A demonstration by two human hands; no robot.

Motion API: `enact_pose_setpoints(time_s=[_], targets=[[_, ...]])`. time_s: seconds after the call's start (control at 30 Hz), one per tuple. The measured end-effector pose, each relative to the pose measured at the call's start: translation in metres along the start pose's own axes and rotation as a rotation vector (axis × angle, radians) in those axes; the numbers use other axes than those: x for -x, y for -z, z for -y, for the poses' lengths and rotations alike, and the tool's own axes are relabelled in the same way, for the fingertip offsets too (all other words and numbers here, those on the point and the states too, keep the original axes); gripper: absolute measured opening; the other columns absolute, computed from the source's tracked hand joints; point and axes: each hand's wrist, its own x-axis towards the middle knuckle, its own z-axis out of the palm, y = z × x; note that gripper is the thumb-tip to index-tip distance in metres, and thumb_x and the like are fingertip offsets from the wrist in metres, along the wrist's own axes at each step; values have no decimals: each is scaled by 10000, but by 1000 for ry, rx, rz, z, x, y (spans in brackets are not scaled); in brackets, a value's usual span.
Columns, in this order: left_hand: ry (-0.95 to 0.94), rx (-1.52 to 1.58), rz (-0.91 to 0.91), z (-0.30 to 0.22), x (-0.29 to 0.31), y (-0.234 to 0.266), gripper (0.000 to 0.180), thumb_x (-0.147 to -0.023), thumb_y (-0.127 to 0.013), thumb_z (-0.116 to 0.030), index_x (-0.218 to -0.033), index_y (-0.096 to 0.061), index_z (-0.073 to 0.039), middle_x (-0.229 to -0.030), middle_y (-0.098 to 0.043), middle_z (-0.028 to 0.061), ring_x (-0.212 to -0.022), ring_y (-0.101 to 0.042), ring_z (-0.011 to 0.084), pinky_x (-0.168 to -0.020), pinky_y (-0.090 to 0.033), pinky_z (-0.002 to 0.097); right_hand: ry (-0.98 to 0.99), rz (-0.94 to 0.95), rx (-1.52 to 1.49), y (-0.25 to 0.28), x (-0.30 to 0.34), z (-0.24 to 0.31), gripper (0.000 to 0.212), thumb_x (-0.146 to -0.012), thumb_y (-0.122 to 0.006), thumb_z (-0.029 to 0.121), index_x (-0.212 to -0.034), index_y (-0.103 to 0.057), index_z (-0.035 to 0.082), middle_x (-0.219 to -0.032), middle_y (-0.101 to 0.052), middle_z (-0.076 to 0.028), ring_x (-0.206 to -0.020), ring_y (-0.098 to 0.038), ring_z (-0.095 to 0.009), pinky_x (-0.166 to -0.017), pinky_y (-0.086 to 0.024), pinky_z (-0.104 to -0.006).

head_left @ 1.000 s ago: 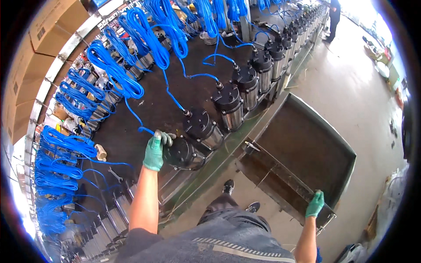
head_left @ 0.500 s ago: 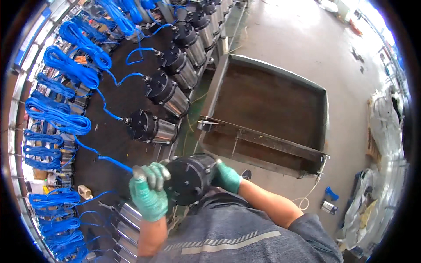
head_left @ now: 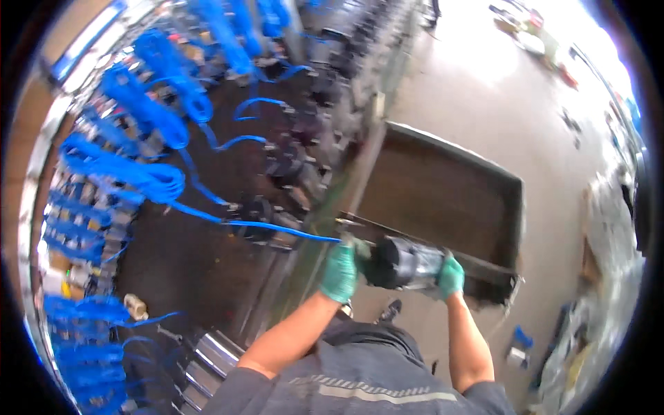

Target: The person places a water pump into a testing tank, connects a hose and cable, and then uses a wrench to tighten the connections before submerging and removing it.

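A submersible pump (head_left: 415, 265) with a black end and a silver body is held lying sideways in front of me, over the near edge of a rectangular metal tank (head_left: 460, 146). My right hand (head_left: 451, 277), in a green glove, grips its silver end. At the black end, my gloved left hand (head_left: 339, 271) is closed round the blue cable (head_left: 277, 228), close to where it joins the pump. That cable stretches left to a blue coil (head_left: 114, 169). Motion blur hides the exact finger positions.
Similar pumps (head_left: 294, 162) stand in a row along the dark bench (head_left: 187, 256) left of the tank. Several blue cable coils hang along its far left side. A metal bar crosses the tank's near part. Plastic-wrapped goods (head_left: 612, 214) stand at the right.
Both hands have carried the pump right and away from my body, to the tank's near edge. It has turned so its black end points left. The blue cable is drawn out straighter.
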Motion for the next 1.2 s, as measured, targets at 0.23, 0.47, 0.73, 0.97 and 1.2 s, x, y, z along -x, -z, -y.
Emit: enact_pose_setpoints(time_s=[0.23,0.47,0.73,0.97,1.2], targets=[[-76,-848,64,-114,33,69,348,-1034,-562,-337,-1013,-730,-33,-918,-725,103,-867,-666,215,-816,-521,368,204,-61,121,-9,4,0,526,-1076,-423,403,-1165,-681,-46,-938,-691,-74,-856,-558,-170,-832,-477,-330],[-1152,-684,-1138,-315,5,234,328,-933,-737,-251,-1105,-543,-50,-981,-586,30,-850,-561,137,-744,-491,320,219,-43,-72,-7,-25,-33,570,-1073,-438,474,-921,-685,-17,-839,-643,-2,-747,-507,-135,-721,-461,-334],[-1090,-708,-671,-350,-36,258,556,-852,-780,-74,-1324,-488,-46,-1103,-644,35,-947,-625,136,-839,-542,324,266,31,-188,-2,-45,-55,528,-1075,-449,466,-924,-681,16,-877,-645,2,-776,-540,-129,-747,-480,-322],[-1326,-728,-393,-401,39,171,495,-880,-719,-150,-1312,-506,-34,-979,-615,24,-718,-592,104,-605,-516,249,130,121,-397,0,-49,-58,501,-1063,-480,455,-1101,-686,0,-1047,-679,-49,-923,-612,-167,-885,-508,-350],[-853,-327,-455,-294,155,133,770,-796,-799,-346,-1387,-482,34,-1087,-657,65,-944,-656,155,-823,-547,292,219,63,-234,-1,-39,-52,469,-1071,-483,434,-1076,-688,13,-985,-665,-19,-861,-576,-140,-827,-493,-315]])
